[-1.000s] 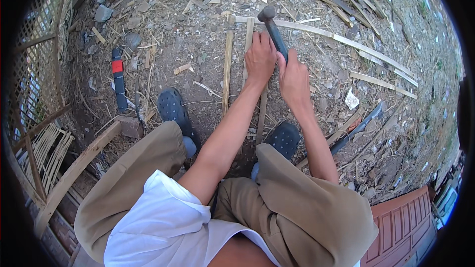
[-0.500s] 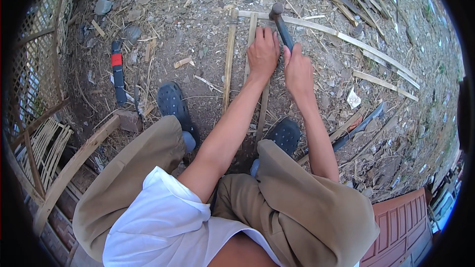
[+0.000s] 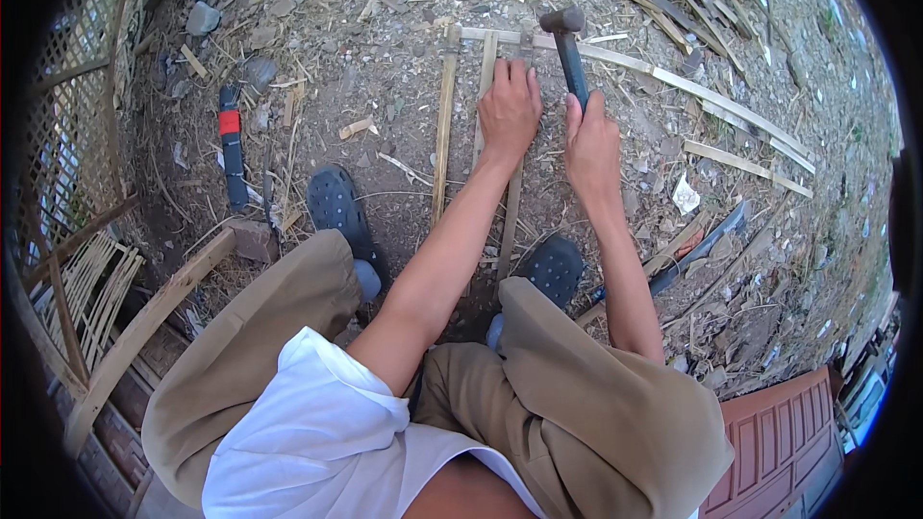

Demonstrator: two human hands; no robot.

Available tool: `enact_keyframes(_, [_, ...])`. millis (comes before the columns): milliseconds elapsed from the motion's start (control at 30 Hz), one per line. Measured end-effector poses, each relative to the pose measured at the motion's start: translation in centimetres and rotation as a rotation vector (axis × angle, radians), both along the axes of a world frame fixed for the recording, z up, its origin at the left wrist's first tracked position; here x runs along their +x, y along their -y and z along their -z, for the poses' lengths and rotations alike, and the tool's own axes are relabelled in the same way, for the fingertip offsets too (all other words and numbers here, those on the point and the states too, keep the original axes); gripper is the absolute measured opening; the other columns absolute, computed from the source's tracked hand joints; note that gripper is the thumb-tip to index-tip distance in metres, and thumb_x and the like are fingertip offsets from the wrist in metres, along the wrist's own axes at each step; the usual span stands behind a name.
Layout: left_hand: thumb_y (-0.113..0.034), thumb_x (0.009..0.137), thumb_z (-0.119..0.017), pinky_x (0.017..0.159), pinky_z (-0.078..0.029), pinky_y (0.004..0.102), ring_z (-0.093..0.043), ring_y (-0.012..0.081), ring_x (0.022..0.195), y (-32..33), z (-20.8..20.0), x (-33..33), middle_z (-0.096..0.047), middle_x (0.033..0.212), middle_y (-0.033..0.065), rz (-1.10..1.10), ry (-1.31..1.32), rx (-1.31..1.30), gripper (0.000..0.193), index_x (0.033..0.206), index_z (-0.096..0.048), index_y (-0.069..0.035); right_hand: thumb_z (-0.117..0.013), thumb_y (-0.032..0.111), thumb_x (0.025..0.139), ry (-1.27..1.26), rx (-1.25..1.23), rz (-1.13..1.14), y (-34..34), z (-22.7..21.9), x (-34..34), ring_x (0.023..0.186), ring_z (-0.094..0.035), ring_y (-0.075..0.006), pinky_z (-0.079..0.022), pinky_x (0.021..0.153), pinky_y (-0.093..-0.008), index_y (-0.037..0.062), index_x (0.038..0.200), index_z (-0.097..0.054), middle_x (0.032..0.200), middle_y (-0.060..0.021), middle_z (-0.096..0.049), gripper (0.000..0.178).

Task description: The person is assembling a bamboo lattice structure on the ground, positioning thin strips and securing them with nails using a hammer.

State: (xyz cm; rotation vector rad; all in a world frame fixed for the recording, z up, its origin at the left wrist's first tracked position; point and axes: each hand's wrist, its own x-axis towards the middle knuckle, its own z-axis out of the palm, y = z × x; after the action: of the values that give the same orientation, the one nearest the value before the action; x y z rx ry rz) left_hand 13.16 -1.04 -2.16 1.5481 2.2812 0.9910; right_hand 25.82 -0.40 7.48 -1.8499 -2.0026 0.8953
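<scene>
Daylit dirt grnd point(image 3: 396, 216) w/ stones point(image 3: 202, 18); lattice panel point(image 3: 72, 115) far L, reddish panelling point(image 3: 774, 432) btm R

The shirt point(image 3: 308, 428) is white, the trousers point(image 3: 615, 389) brown.

The hammer point(image 3: 571, 57) has a head point(image 3: 561, 20) of dull, slightly rough metal, while its handle point(image 3: 573, 75) looks smooth and matt (I cannot tell if it is rubber or painted metal). The thin strips point(image 3: 702, 94) are of bare wood, matt and fibrous. The ground point(image 3: 394, 111) is rough, dry earth. The clogs point(image 3: 336, 207) look like matt plastic, the trousers point(image 3: 596, 356) are matt cloth, and the blade point(image 3: 733, 220) is smooth metal.
</scene>
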Motion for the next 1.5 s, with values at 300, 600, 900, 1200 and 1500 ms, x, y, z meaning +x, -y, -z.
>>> enact_keyframes(300, [-0.019, 0.108, -0.070, 0.067, -0.057, 0.0551, -0.072, 0.0442, 0.082, 0.1, -0.1, -0.2, -0.062, 0.105, 0.0183, 0.013, 0.025, 0.021, 0.016, 0.106, -0.064, -0.003, -0.058, 0.032, 0.118, -0.072, 0.066, -0.018, 0.3, 0.1, -0.7, 0.073, -0.071, -0.0580, -0.052, 0.062, -0.0657, -0.0029, 0.110, -0.056, 0.074, -0.0350, -0.069, 0.036])
enact_keyframes(600, [-0.015, 0.105, -0.073, 0.071, -0.055, 0.0533, -0.070, 0.0433, 0.089, 0.0, -0.3, -0.3, -0.060, 0.107, 0.0178, 0.023, 0.012, 0.091, 0.014, 0.106, -0.066, -0.002, -0.057, 0.032, 0.118, 0.045, 0.034, -0.074, -0.3, 0.6, -0.7, 0.076, -0.071, -0.0595, -0.054, 0.064, -0.0662, -0.0036, 0.111, -0.054, 0.076, -0.0342, -0.070, 0.037])
enact_keyframes(900, [-0.014, 0.105, -0.071, 0.071, -0.058, 0.0536, -0.071, 0.0436, 0.089, -0.1, -0.8, -0.4, -0.059, 0.107, 0.0197, 0.019, 0.049, 0.037, 0.015, 0.106, -0.063, 0.000, -0.057, 0.032, 0.118, 0.090, 0.001, -0.115, 0.0, 0.6, -0.6, 0.076, -0.071, -0.0598, -0.054, 0.065, -0.0663, -0.0030, 0.112, -0.057, 0.077, -0.0337, -0.071, 0.036])
enact_keyframes(1200, [-0.022, 0.100, -0.078, 0.088, -0.057, 0.0552, -0.069, 0.0445, 0.105, -0.7, -2.1, -2.3, -0.061, 0.119, 0.0207, -0.016, 0.237, -0.027, 0.033, 0.120, -0.066, 0.001, -0.060, 0.034, 0.117, 0.059, -0.082, 0.199, 5.2, 0.0, 4.0, 0.073, -0.071, -0.0566, -0.049, 0.061, -0.0623, -0.0021, 0.108, -0.062, 0.073, -0.0323, -0.069, 0.038])
enact_keyframes(1500, [-0.049, 0.087, -0.091, 0.101, -0.044, 0.0748, -0.065, 0.0338, 0.125, -9.6, -3.9, -9.5, -0.072, 0.127, 0.0078, 0.553, -0.278, -0.465, 0.054, 0.126, -0.075, -0.014, -0.073, 0.032, 0.109, 0.198, 0.059, 0.196, 10.4, 2.2, 7.6, 0.076, -0.072, -0.0518, -0.053, 0.066, -0.0595, 0.0010, 0.105, -0.065, 0.081, -0.0271, -0.072, 0.033])
